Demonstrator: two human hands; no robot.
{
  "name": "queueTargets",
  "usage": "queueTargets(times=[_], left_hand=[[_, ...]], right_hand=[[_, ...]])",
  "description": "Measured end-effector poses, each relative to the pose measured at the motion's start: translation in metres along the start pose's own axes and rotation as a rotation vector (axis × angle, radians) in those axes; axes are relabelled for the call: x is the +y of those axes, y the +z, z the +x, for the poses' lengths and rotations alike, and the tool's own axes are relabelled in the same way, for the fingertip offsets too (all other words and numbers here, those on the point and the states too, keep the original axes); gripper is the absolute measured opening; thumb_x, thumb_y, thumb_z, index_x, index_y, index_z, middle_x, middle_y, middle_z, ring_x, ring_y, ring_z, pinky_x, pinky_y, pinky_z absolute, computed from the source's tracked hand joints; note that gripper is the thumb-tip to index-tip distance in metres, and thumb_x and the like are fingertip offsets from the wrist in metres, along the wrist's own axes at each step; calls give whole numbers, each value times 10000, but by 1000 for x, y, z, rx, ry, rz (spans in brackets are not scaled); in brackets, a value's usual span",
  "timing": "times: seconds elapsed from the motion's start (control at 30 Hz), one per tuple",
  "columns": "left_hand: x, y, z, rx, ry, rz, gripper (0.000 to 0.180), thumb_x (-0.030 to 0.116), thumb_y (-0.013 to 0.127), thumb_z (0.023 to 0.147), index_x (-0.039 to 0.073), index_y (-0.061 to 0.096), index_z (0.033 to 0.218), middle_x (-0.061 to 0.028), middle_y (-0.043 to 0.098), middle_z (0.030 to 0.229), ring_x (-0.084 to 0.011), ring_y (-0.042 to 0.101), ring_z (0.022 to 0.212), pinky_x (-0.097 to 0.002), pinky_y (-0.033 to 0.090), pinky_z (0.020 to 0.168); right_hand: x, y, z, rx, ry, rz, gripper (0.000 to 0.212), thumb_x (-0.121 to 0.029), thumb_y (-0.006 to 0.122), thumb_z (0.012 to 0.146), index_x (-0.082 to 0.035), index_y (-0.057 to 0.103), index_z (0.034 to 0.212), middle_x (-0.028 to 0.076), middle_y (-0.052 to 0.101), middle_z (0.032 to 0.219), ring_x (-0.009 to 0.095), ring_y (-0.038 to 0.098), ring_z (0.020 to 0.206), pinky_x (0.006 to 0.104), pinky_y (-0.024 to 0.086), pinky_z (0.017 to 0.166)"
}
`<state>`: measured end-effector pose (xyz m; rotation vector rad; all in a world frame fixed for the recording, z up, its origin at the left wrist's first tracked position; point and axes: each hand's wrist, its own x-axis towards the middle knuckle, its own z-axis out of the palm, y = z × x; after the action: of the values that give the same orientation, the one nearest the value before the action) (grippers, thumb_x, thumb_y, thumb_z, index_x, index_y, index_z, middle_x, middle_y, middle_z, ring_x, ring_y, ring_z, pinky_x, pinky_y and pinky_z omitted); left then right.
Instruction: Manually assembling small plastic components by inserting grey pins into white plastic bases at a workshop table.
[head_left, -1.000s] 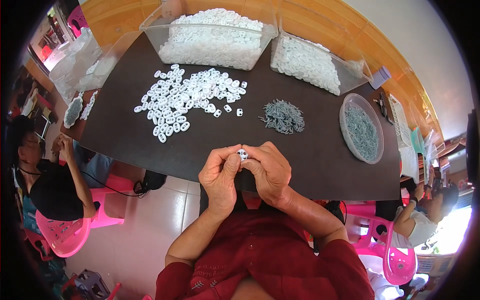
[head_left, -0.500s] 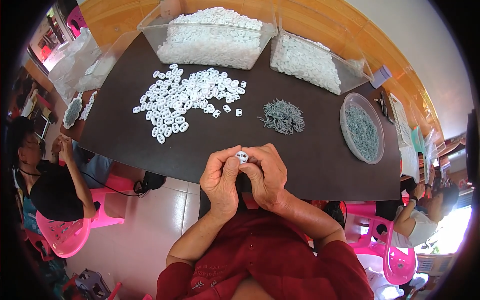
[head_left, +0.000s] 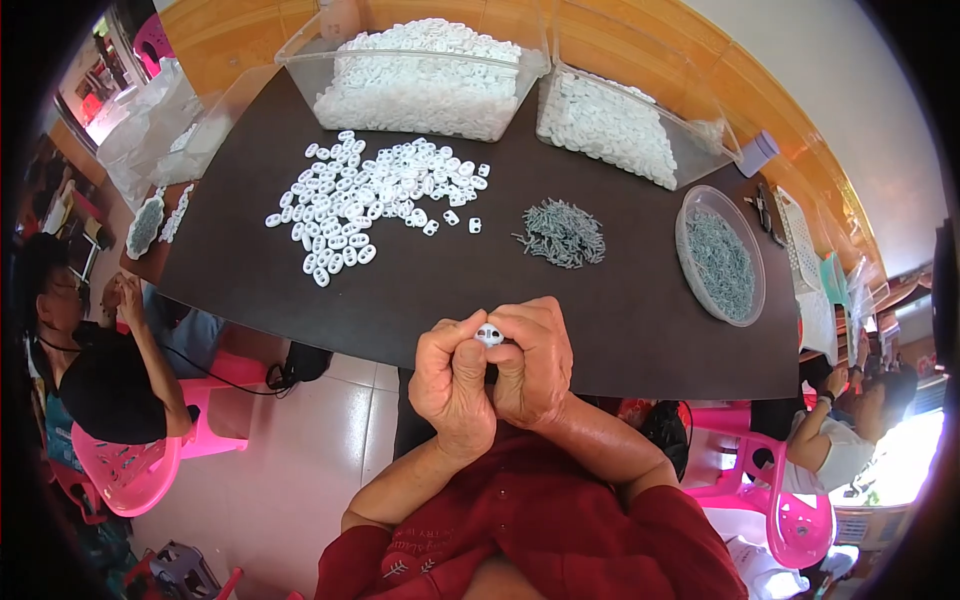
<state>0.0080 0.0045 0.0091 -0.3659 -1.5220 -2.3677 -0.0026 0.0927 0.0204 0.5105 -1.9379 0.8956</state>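
Observation:
A small white plastic piece with two holes is pinched between my two hands, just over the table's near edge. My left hand grips its left side between thumb and fingers. From the other side, the thumb and curled fingers of my right hand press on it. Fingers cover most of the piece, so whether anything else is held with it cannot be seen. Farther off lies a spread of similar white oval pieces. A small heap of grey screw-like parts lies right of them.
Two clear bins of white pieces stand along the back of the dark table. At right are a round tub of grey parts and dark pliers. Other people sit at left and right near pink chairs.
Both hands have come slightly lower and closer to me, still pinching the white piece. The piece appears tilted differently, and my fingers are curled more tightly round it.

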Motion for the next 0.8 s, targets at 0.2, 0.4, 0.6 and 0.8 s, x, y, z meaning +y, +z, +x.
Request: queueTargets(times=[0.2,0.4,0.6,0.8], left_hand=[[-3,1,0,2,150,91,180,135,512,939,-23,552,1017,-36,537,870,-79,460,767,-213,394,703],[-3,1,3,37,201,159,182,134,535,926,-40,578,957,-62,565,773,-107,501,676,-216,416,594],[-1,-3,9,-56,61,234,193,-14,510,897,-37,593,1070,-55,583,791,-108,523,660,-220,431,589],[-11,-17,27,-169,38,493,186,54,545,894,-21,598,1056,-63,617,795,-118,555,671,-236,451,599]], right_hand=[[1,-3,-1,-4,-58,-28,246,-60,657,772,13,542,976,123,563,836,237,522,642,333,432,556],[-1,-3,0,-23,-71,-15,226,-65,650,789,7,537,971,112,555,807,232,509,633,328,420,544],[7,-3,3,-2,7,-13,203,2,655,747,-1,551,922,113,581,814,250,536,655,338,432,564],[38,-41,45,-212,-169,-267,153,36,627,713,-30,580,843,99,603,819,264,557,688,349,442,597]])
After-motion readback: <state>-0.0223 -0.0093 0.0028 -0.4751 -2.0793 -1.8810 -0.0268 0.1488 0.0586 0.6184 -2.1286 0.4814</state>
